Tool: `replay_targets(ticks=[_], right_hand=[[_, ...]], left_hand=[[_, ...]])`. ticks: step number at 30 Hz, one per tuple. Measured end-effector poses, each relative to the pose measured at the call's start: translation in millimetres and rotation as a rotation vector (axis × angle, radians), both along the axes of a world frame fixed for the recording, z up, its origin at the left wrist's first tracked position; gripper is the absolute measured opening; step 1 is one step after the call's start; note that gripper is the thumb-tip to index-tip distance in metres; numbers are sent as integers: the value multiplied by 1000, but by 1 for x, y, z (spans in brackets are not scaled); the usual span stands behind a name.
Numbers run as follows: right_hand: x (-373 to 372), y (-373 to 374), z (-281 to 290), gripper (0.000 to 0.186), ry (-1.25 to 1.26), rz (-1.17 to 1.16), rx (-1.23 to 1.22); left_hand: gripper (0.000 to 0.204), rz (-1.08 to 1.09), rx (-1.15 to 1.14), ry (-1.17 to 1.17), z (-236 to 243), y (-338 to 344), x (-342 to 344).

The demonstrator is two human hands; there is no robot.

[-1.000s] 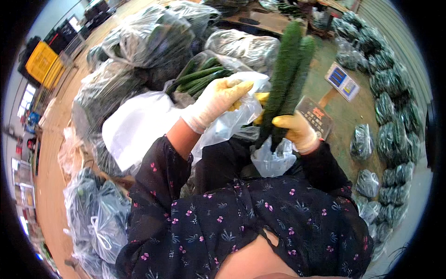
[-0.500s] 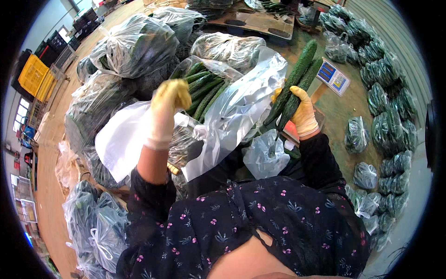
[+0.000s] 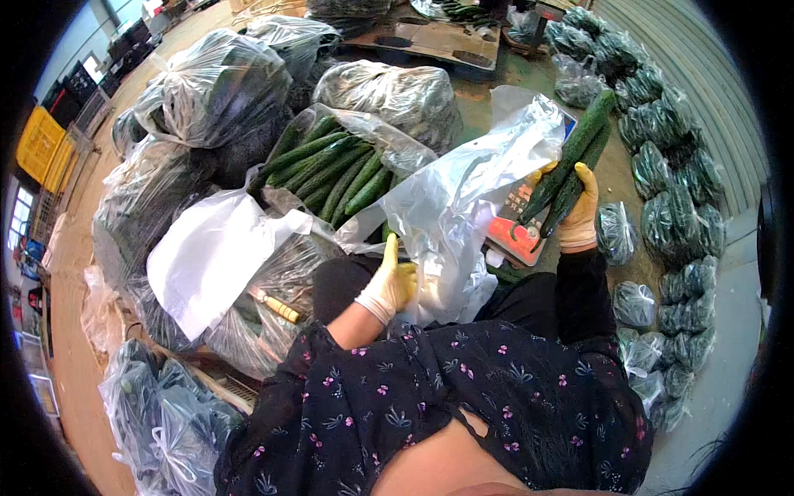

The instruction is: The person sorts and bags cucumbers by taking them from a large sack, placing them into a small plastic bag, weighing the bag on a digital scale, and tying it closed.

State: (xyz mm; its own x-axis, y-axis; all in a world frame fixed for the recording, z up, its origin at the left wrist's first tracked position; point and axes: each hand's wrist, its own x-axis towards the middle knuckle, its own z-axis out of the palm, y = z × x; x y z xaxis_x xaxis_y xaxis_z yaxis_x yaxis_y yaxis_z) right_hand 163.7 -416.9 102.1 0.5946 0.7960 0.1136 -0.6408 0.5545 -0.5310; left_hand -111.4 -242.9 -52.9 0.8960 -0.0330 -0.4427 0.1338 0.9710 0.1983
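Two long dark-green cucumbers (image 3: 571,169) lie side by side in my right hand (image 3: 581,211), its gloved fingers wrapped round them. A clear plastic bag (image 3: 463,190) stretches from beside these cucumbers down toward my lap. At its lower left edge is my left hand (image 3: 393,285), in a yellow-palmed glove, thumb up and the other fingers curled against the plastic; part of the grip is hidden. Beyond that hand, more cucumbers (image 3: 331,169) fill an opened large bag. Under the held cucumbers sits a red-and-grey scale (image 3: 517,236), partly covered.
Large filled plastic bags (image 3: 215,87) are heaped at the left. A white plastic sheet (image 3: 211,256) lies over one, near a tool with a wooden handle (image 3: 281,309). Rows of bagged cucumbers (image 3: 666,215) line the right side. A cardboard-topped pallet (image 3: 438,41) stands at the back.
My left hand has dropped from above the opened bag to the clear bag's lower edge. My right hand has moved right with the cucumbers, and the scale is more exposed.
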Motion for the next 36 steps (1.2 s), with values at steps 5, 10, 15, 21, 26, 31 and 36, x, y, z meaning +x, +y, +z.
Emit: replay_targets(ticks=[5,10,15,21,26,31,36], right_hand=[[15,-42,-12,46,-123,-38,-171],[31,-72,-44,41,-102,-93,-277],[41,-97,-60,46,-238,-248,-656],[-28,-45,-14,53,-314,21,-510],[-72,8,1,50,-306,276,-356],[-89,32,-14,52,-401,348,-420],[-109,47,-32,41,-461,331,-407]], left_hand=[[65,226,-20,-307,48,-6,25],[16,265,497,-254,48,36,30],[18,487,538,-196,94,54,7],[11,254,979,-64,122,31,13],[10,208,1143,-58,109,22,40],[12,57,1450,-33,107,6,40],[32,-126,2378,101,105,5,49]])
